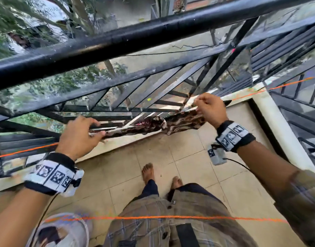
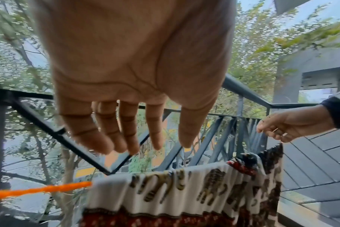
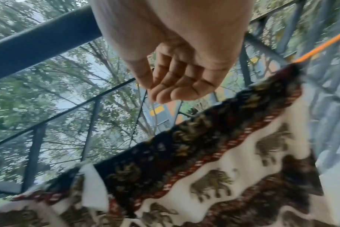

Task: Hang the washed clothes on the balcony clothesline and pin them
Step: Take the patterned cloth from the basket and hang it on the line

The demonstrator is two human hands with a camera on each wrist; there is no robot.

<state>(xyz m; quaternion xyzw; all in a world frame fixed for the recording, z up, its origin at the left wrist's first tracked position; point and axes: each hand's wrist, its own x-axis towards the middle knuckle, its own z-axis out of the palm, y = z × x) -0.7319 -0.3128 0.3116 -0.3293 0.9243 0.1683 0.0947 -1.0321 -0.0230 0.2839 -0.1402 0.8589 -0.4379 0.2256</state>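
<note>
Fingers (image 2: 155, 132) of left hand (image 2: 130, 64) straight above patterned cloth (image 2: 184, 187), orange clothesline (image 2: 41, 189)

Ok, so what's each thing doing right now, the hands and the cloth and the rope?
Cloth: draped over the clothesline, bunched up.
Clothesline: orange, stretched tight, carrying the cloth.
Left hand: fingers straight, above the cloth, not touching it.
Right hand: fingers curled, nothing seen inside.

A black metal railing (image 1: 128, 41) with diagonal bars edges the balcony, set on a pale ledge (image 1: 276, 111). The floor (image 1: 194, 157) is beige tile. Beyond stand green trees (image 2: 262, 50) and a grey building (image 2: 311, 64) in soft daylight
</note>
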